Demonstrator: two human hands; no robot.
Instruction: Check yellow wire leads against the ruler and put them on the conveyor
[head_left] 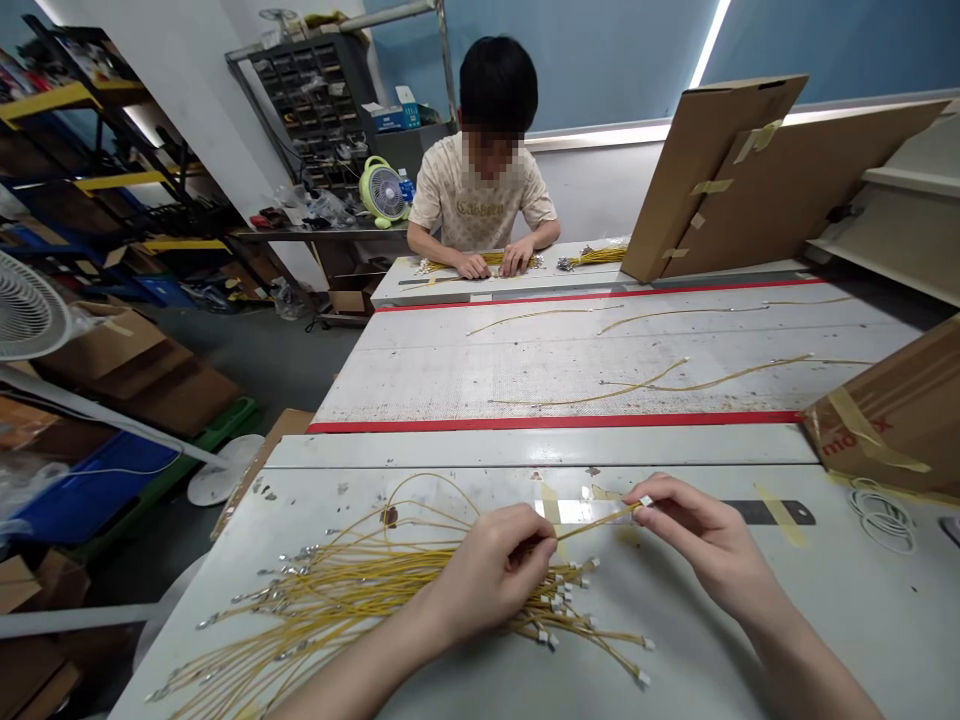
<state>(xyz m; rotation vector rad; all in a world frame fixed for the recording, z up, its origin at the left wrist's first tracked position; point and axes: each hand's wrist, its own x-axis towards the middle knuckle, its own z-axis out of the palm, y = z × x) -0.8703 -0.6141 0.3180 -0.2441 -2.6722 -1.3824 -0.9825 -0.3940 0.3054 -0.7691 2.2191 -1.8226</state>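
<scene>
Between my two hands runs a yellow cable (pixel 596 522) with a small white connector (pixel 646 502) on its right end. My left hand (pixel 499 560) pinches the cable, its fingers closed above a spread pile of yellow cables (pixel 382 580). At the connector, my right hand (pixel 690 525) has thumb and forefinger closed on the cable's end. White connectors tip the pile's right ends; metal-looking ends lie at the left. Behind my hands a steel ruler (pixel 757 512) is taped flat to the table, and the cable passes over or close to it.
Beyond my table, a white belt (pixel 420 370) with red edges carries several yellow cables. Across it a person (pixel 484 190) handles cables. A cardboard box (pixel 892 410) and white rings (pixel 881 515) are at right. A white fan (pixel 34 305) stands left.
</scene>
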